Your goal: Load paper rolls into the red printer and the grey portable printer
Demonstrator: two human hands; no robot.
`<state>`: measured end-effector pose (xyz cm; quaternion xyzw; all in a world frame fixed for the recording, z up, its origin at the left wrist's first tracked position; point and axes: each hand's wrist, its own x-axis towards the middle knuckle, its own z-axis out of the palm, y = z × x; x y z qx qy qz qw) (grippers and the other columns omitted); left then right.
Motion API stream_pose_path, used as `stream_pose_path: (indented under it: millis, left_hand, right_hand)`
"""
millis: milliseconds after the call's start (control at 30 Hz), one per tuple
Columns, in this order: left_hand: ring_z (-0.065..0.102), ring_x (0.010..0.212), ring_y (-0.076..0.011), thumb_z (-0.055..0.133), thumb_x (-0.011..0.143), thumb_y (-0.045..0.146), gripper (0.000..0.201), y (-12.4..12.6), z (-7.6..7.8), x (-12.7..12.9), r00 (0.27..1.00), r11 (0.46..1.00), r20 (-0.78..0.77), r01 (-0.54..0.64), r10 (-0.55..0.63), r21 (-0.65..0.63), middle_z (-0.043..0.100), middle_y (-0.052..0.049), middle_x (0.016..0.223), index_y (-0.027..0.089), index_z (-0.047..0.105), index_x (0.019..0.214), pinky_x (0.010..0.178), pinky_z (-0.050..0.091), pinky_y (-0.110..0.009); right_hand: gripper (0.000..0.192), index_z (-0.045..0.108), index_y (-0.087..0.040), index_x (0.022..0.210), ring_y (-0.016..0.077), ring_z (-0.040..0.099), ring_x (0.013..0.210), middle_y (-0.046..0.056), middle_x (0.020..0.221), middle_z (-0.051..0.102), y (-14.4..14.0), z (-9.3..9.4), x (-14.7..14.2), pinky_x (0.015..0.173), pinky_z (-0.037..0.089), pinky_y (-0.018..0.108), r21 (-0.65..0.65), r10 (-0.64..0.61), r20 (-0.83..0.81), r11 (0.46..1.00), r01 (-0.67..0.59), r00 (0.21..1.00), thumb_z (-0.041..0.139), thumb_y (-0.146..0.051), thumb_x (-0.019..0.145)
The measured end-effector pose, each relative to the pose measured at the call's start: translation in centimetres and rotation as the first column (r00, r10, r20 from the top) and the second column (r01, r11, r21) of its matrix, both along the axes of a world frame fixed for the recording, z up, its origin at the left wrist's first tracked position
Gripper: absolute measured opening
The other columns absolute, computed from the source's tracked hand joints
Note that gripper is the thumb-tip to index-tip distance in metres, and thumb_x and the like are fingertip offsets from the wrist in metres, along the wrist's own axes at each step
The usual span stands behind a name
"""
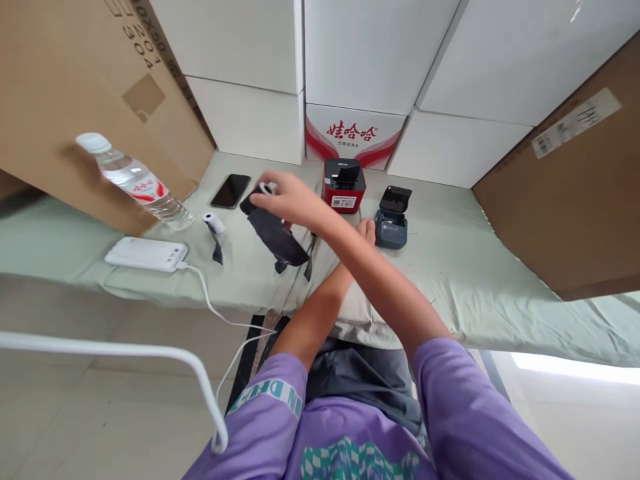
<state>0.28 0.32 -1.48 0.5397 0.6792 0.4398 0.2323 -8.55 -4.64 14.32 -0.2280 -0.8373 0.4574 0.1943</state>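
My forearms cross over the cloth-covered surface, the right one on top. My right hand (285,197) reaches to the left, its fingers closed on a dark roll (251,200) with a white core; a wide black strip (279,239) hangs from it. My left hand (369,230) is partly behind my right forearm. Its visible fingers lie stretched out close against the left side of a small dark blue printer (391,228), whose lid stands up; whether they press on it is unclear. A small white roll (214,223) with a dark strip stands left of my right hand.
A red and black box-shaped device (343,197) stands behind my left hand. Leftward are a phone (231,191), a tilted-looking water bottle (145,187) and a white power bank (147,255) with a cable. White cartons (350,60) and brown cartons (575,173) border the surface.
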Motion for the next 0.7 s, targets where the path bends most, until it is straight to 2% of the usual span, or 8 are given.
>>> stream_pose_path:
  millis: [33,100,167,300,400,533,633,700]
  left_hand:
    - [0.065,0.122,-0.0244,0.032,0.110,0.032,0.040,-0.1,0.1,0.0,1.000,1.000,-0.006,0.004,-0.004,-0.008,0.073,-0.012,0.126,0.019,0.066,0.129,0.108,0.045,-0.038]
    - [0.064,0.124,-0.0256,0.032,0.110,0.031,0.041,-0.1,0.1,-0.1,1.000,1.000,-0.019,0.013,-0.013,-0.020,0.074,-0.011,0.126,0.020,0.066,0.129,0.109,0.044,-0.039]
    - [0.064,0.125,-0.0260,0.031,0.110,0.032,0.042,0.0,0.0,-0.1,0.999,1.000,-0.023,0.023,-0.023,-0.007,0.074,-0.010,0.126,0.020,0.067,0.128,0.108,0.043,-0.040]
    - [0.064,0.124,-0.0256,0.029,0.110,0.034,0.043,0.1,-0.2,-0.1,1.000,1.000,-0.016,0.026,-0.026,-0.016,0.075,-0.009,0.124,0.023,0.068,0.125,0.107,0.042,-0.038]
    - [0.065,0.122,-0.0260,0.029,0.110,0.035,0.043,0.2,-0.2,0.0,1.000,0.999,-0.007,0.026,-0.026,-0.023,0.075,-0.009,0.123,0.024,0.068,0.124,0.107,0.042,-0.039]
    - [0.065,0.120,-0.0265,0.030,0.109,0.037,0.042,0.2,0.0,0.0,1.000,0.999,0.001,0.026,-0.026,-0.028,0.075,-0.009,0.121,0.024,0.067,0.125,0.108,0.041,-0.041]
    - [0.064,0.122,-0.0268,0.030,0.109,0.035,0.042,0.1,0.3,-0.1,0.999,0.998,0.036,0.024,-0.022,-0.052,0.074,-0.009,0.123,0.024,0.067,0.125,0.109,0.041,-0.041]
    - [0.065,0.121,-0.0274,0.031,0.109,0.035,0.042,0.1,0.5,-0.2,0.997,0.998,0.078,0.029,-0.025,-0.058,0.073,-0.009,0.125,0.023,0.067,0.126,0.109,0.043,-0.041]
  right_hand:
    - [0.024,0.059,-0.020,0.114,0.0174,0.068,0.078,0.000,0.089,0.065,-0.4,-0.9,-1.8,0.075,0.060,0.033,0.051,-0.026,0.086,0.998,0.022,0.996,0.063,-0.035,0.095]
    - [0.020,0.062,-0.019,0.109,0.0247,0.070,0.092,0.005,0.100,0.070,-0.7,-3.1,-4.8,0.081,0.060,0.037,0.233,-0.098,0.229,0.972,0.044,0.968,0.066,-0.028,0.092]
    - [0.019,0.064,-0.019,0.107,0.0295,0.069,0.104,0.009,0.111,0.071,-0.8,-5.4,-6.8,0.083,0.059,0.040,0.365,-0.142,0.371,0.931,-0.004,0.918,0.066,-0.028,0.091]
    - [0.016,0.069,-0.017,0.102,0.0283,0.071,0.101,0.010,0.112,0.073,-0.7,-8.8,-8.5,0.091,0.056,0.043,0.408,-0.165,0.507,0.911,-0.067,0.846,0.069,-0.027,0.090]
    - [0.017,0.070,-0.017,0.101,0.0274,0.072,0.097,0.009,0.108,0.074,-0.4,-9.6,-9.0,0.097,0.053,0.049,0.441,-0.197,0.504,0.896,-0.054,0.841,0.068,-0.030,0.091]
    - [0.031,0.070,-0.018,0.094,0.0323,0.071,0.101,0.010,0.104,0.074,1.2,-8.9,-8.4,0.104,0.048,0.055,0.427,-0.190,0.512,0.903,-0.057,0.838,0.077,-0.047,0.086]
    - [0.047,0.070,-0.019,0.098,0.0369,0.065,0.116,0.012,0.105,0.072,4.4,-8.7,-5.9,0.106,0.047,0.057,0.393,-0.229,0.282,0.914,0.106,0.932,0.070,-0.065,0.087]
    - [0.044,0.069,-0.018,0.100,0.0392,0.060,0.125,0.012,0.104,0.070,6.8,-9.1,-3.3,0.109,0.043,0.061,0.363,-0.298,0.083,0.898,0.250,0.951,0.068,-0.061,0.090]
